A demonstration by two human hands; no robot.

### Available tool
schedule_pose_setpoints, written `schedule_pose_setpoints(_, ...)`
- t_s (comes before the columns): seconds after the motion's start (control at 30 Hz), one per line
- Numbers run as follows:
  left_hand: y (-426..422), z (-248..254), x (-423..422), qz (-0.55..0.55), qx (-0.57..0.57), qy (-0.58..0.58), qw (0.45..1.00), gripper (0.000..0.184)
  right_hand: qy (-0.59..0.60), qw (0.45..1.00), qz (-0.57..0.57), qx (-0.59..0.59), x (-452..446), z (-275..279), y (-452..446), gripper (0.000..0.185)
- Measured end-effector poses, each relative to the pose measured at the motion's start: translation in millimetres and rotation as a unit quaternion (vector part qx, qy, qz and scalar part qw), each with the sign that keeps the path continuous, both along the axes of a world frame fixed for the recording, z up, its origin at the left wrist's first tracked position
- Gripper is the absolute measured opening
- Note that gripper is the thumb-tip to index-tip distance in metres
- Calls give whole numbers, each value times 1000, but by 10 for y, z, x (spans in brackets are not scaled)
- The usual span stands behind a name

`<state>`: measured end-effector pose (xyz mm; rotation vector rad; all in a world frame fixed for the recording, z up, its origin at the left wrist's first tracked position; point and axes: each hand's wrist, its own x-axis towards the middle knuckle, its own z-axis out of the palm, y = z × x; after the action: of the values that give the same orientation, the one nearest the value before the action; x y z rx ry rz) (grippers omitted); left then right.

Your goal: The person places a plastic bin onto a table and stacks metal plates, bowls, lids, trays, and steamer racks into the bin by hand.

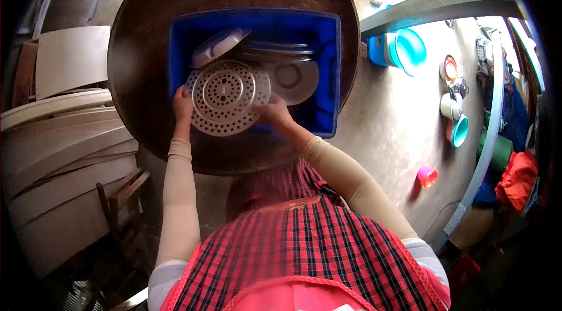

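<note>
Between my two hands is a round metal steamer plate [219, 113] with many small holes, held over the near left part of a blue plastic crate [329, 86]. My left hand [182, 104] grips its left rim. The fingers of my right hand [274, 111] close on its right edge, the thumb on top. Inside the crate, a shiny metal lid or dish [219, 47] leans at the back left. A round pale metal piece with a ring in its middle [304, 80] lies to the right, below the edges of stacked metalware [275, 50].
The crate stands on a dark round table [234, 162]. Pale boards [64, 153] and a wooden chair [123, 200] are on the left. On the floor to the right are a turquoise basin [410, 52], a white pot [451, 106] and a pink cup [427, 176].
</note>
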<state>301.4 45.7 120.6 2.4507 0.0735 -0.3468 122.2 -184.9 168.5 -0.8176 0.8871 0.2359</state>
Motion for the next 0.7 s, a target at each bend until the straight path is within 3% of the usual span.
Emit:
schedule_pose_setpoints(0.1, -173, 353, -15, -17, 79, 92, 992, 42, 3, 1000, -24, 6, 51, 156, 29, 45)
schedule_pose_setpoints(0.2, -117, 452, -210, 13, -38, 101, 994, 52, -15, 997, -59, 49, 62, 100, 54, 37)
schedule_pose_setpoints(0.3, -73, 670, -417, 69, -16, 141, 987, 64, -72, 986, -111, 104, 134, -13, 108, 25)
schedule_pose_setpoints(0.43, -1, 735, -549, 164, -260, 187, 933, 74, -82, 977, -148, 128, 348, -120, 23, 28)
schedule_pose_setpoints(0.53, 72, 601, -607, 128, -268, 166, 940, 75, -95, 978, -140, 121, 375, -110, -34, 32)
schedule_pose_setpoints(0.6, 141, 642, -599, 134, -349, 184, 909, 65, -68, 979, -133, 136, 397, -177, -62, 33)
schedule_pose_setpoints(0.7, -76, 1254, -673, 147, -387, 203, 887, 59, -18, 986, -98, 137, 309, -136, -148, 33)
